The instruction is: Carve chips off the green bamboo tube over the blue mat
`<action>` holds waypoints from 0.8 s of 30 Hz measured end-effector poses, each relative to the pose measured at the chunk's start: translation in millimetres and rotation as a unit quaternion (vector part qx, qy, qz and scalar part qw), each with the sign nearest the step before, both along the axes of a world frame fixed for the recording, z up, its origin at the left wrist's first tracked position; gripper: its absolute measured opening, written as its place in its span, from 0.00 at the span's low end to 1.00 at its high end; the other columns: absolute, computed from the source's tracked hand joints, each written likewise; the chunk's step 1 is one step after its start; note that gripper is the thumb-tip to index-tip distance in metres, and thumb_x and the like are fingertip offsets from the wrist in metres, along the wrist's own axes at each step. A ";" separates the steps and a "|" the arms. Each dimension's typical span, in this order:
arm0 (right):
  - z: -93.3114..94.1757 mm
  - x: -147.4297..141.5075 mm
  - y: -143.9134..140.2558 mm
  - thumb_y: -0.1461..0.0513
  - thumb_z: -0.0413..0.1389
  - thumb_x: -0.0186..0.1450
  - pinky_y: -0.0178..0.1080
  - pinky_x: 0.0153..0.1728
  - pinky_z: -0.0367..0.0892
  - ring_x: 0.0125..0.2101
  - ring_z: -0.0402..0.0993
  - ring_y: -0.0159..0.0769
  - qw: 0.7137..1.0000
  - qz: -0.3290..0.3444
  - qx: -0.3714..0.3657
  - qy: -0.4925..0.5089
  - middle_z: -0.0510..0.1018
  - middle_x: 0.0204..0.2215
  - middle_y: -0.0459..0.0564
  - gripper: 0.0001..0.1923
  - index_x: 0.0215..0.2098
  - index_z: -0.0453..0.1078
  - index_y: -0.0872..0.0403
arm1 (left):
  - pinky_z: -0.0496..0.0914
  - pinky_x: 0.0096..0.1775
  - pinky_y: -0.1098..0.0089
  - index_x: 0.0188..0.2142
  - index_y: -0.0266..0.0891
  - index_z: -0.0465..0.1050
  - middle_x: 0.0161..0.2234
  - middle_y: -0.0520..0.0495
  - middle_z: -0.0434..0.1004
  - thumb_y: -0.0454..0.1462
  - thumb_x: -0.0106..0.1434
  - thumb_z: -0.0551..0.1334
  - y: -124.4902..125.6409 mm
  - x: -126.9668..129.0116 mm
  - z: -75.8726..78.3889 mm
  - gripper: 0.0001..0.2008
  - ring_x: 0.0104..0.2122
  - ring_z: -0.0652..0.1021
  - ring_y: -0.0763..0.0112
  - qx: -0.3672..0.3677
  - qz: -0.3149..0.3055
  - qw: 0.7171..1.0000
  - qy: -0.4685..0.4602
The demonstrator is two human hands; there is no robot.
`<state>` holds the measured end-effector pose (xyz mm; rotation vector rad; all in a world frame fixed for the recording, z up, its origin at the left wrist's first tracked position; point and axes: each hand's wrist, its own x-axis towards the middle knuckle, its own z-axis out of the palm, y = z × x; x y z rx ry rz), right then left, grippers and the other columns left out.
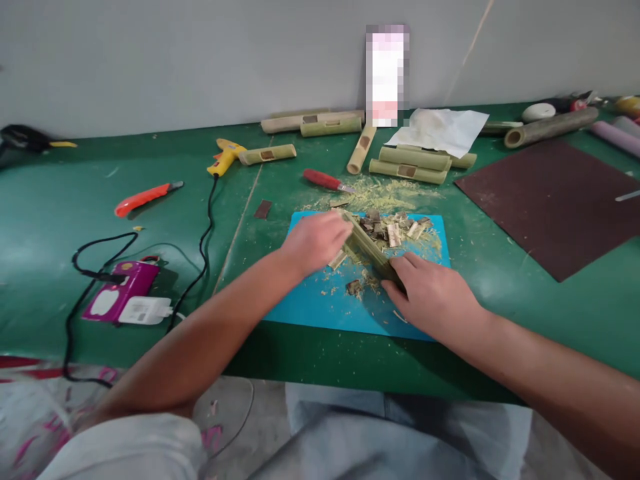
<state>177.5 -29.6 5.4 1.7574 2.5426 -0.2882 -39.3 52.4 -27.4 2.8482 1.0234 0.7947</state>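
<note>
A short green bamboo tube [369, 245] lies slanted over a blue cutting mat [320, 303] on the green table. My left hand [316, 241] is closed around its far end. My right hand [434, 293] grips its near end. Whether either hand also holds a tool is hidden. Bamboo chips and shavings [395, 230] are piled on the mat just beyond the tube.
Cut bamboo tubes [413, 165] lie at the back, with a red-handled knife [326, 180], a yellow glue gun [225, 157], an orange utility knife [145, 197], white paper [440, 130]. A dark brown sheet [555, 200] is right; a purple power strip [123, 290] with cables is left.
</note>
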 end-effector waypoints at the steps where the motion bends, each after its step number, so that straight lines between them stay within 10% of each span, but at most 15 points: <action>1: 0.1 -0.2 -0.1 0.59 0.49 0.70 0.40 0.25 0.47 0.30 0.71 0.37 1.000 -0.001 -0.004 -0.001 0.77 0.37 0.53 0.12 0.41 0.71 0.57 | 0.71 0.35 0.71 0.37 0.35 0.78 0.32 0.44 0.78 0.38 0.72 0.53 -1.0 0.7 0.0 0.16 0.32 0.77 0.70 -0.006 -0.019 1.000 0.011; 24: -0.9 0.6 -0.9 0.58 0.49 0.70 0.40 0.25 0.48 0.31 0.72 0.38 1.000 -0.003 0.000 -0.010 0.77 0.37 0.53 0.12 0.41 0.71 0.56 | 0.70 0.33 0.72 0.34 0.35 0.76 0.30 0.45 0.77 0.37 0.72 0.52 -11.0 7.2 3.3 0.15 0.30 0.76 0.71 -0.008 0.017 1.000 0.012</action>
